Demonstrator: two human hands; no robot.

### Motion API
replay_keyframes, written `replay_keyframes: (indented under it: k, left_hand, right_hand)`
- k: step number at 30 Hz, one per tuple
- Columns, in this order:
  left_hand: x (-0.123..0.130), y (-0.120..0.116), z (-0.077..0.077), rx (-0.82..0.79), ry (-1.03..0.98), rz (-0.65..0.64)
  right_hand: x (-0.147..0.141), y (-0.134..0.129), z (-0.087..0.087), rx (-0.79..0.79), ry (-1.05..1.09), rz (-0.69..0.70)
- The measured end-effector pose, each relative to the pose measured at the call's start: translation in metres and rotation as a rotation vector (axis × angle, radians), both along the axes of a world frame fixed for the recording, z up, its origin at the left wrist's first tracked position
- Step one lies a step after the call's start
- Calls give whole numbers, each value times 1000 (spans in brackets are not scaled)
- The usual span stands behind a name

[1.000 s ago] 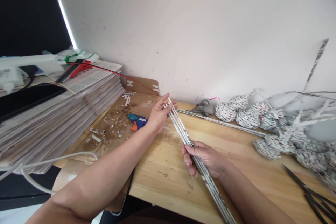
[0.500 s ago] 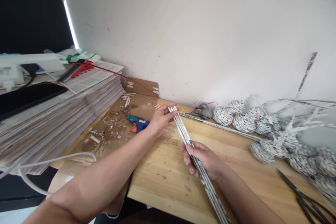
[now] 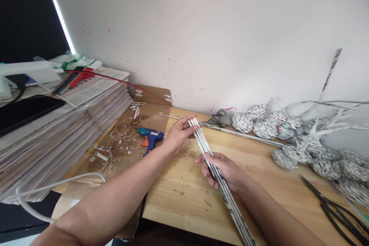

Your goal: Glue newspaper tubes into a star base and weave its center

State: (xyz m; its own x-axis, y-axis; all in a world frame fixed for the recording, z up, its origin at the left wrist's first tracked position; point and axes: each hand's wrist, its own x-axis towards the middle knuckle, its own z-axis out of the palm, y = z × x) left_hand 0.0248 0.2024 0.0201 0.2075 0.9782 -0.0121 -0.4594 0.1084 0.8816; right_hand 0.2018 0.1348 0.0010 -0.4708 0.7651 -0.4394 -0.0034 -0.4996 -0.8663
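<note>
Several thin rolled newspaper tubes point(image 3: 206, 153) lie side by side in a slanting bundle above the wooden table point(image 3: 173, 196). Their far ends are pinched by the fingers of my left hand point(image 3: 180, 132). Lower down, the thumb and fingers of my right hand point(image 3: 223, 169) close around the same bundle, which runs on past the bottom of the view. Just left of my left hand a blue glue gun point(image 3: 152, 136) with an orange trigger rests on a brown board point(image 3: 121, 161).
At the left rises a tall newspaper stack point(image 3: 103, 103) with a phone point(image 3: 31, 107) on top. Woven paper balls point(image 3: 263, 128) line the wall at right. Black scissors point(image 3: 331, 203) lie at the right. A long paper tube point(image 3: 242, 135) and grey cloth point(image 3: 220, 118) are behind my hands.
The camera view has turned slightly to the right. Both hands keep their grip on the paper tubes, with little movement relative to the table.
</note>
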Motion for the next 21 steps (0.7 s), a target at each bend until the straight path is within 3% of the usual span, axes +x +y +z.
replay_keyframes:
  k: [12,21]
  left_hand:
    - [3,-1,-6,36,67,-63]
    - [1,-1,-3,54,77,-71]
  right_hand:
    - [-1,-2,0,1,72,22]
    - [0,-3,2,-25,53,29]
